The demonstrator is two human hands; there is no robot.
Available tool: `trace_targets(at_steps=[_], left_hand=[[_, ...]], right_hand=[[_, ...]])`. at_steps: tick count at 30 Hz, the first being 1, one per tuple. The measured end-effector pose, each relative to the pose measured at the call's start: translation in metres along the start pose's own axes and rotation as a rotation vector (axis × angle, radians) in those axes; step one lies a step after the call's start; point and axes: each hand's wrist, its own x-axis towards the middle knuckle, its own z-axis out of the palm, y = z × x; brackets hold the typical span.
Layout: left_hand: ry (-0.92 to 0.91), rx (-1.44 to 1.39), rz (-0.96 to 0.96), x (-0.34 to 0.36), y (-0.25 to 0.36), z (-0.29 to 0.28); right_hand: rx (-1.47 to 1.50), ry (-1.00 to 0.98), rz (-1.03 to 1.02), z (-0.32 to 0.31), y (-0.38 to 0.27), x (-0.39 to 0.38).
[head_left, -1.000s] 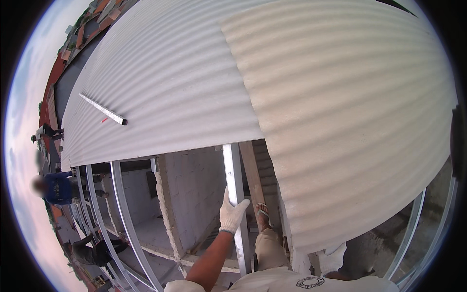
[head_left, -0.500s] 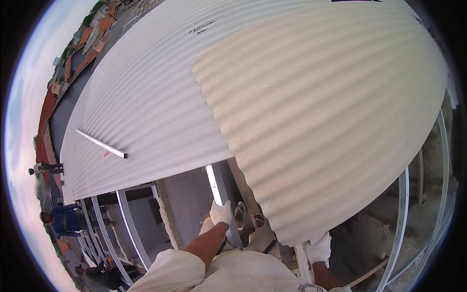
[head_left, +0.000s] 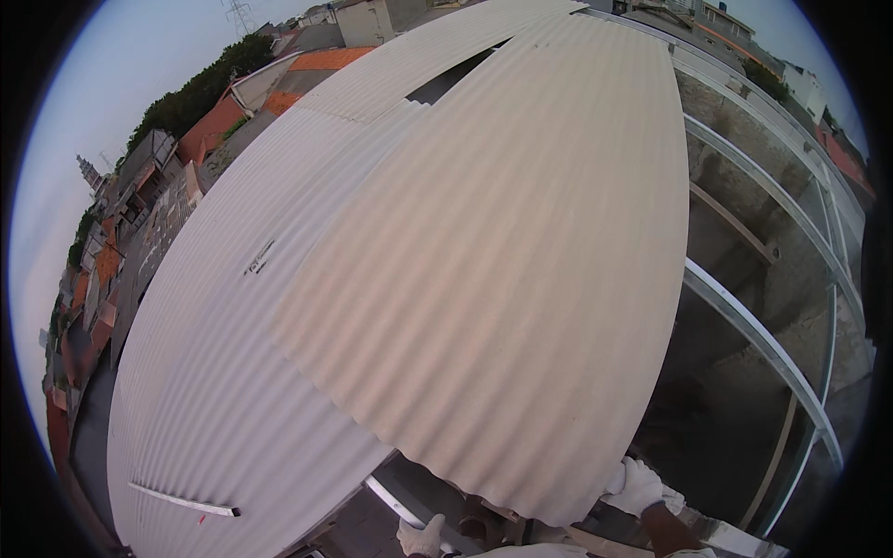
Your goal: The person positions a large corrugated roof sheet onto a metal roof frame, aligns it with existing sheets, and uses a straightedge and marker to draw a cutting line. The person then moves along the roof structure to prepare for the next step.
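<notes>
beige sheet stretches lengthwise away from our right hand at its near corner, fingers' grip unclear; left hand clasps beam before it.

In front of you, the grey corrugated roof carries an overlapping beige corrugated sheet, a metal bar and, beside it, a small red object.

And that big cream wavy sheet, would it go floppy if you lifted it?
Probably not much lengthwise: the sheet has ridges running along it, which should stiffen it. It may feel heavy and awkward, since it stretches far beyond the right hand at its near corner. It's unlikely to roll, being broad and spread out.
</notes>
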Motion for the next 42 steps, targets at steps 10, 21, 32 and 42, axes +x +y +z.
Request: trace_targets(at_steps=[10,21,32,42], left_hand=[[-0.559,-0.871,0.005,0.069,0.127,0.079],[-0.446,-0.804,0.148,0.068,0.160,0.057],[-0.537,-0.737,0.362,0.114,0.269,0.014],[-0.323,-0.449,0.514,0.188,0.411,0.013]], right_hand=[[1.303,0.459,0.311,0.056,0.009,0.033],[1.334,0.634,0.209,0.021,-0.060,0.097],[1.386,0.606,0.050,-0.018,-0.149,0.138],[1.450,0.679,-0.110,-0.085,-0.239,0.227]])
